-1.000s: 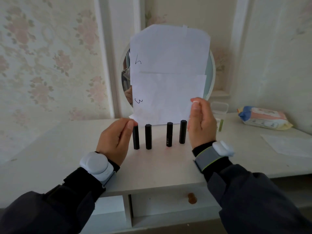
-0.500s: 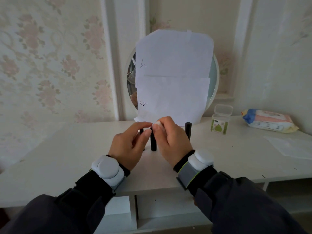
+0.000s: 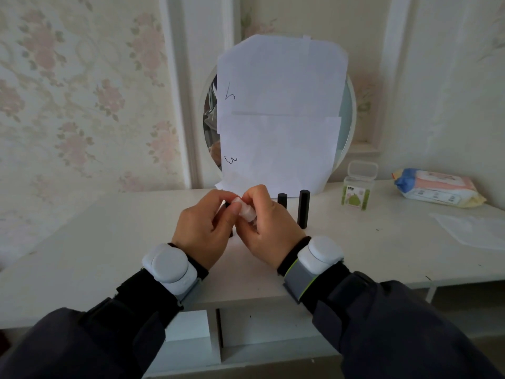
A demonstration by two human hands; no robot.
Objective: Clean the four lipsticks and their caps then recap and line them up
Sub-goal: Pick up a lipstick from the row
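My left hand (image 3: 200, 228) and right hand (image 3: 269, 233) meet over the middle of the white dresser top (image 3: 109, 250). My right fingers pinch a crumpled white wipe (image 3: 246, 210). It presses against a black lipstick (image 3: 226, 205), whose top shows between my left fingertips and whose foot shows under that hand. To the right, two more capped black lipsticks stand upright: one (image 3: 282, 200) half hidden behind my right hand and a taller-looking one (image 3: 304, 209) free. A fourth lipstick is hidden behind my hands.
A round mirror (image 3: 348, 119) covered with paper sheets (image 3: 281, 113) leans at the back. To the right are a small clear box with a green label (image 3: 356, 192), a pack of wet wipes (image 3: 437, 187) and a flat white sheet (image 3: 475, 231). Open shelves lie under the top.
My hands came together from the outer ends of the lipstick row to its left part. The right hand brought the wipe down against a lipstick, and the left hand closed on that lipstick.
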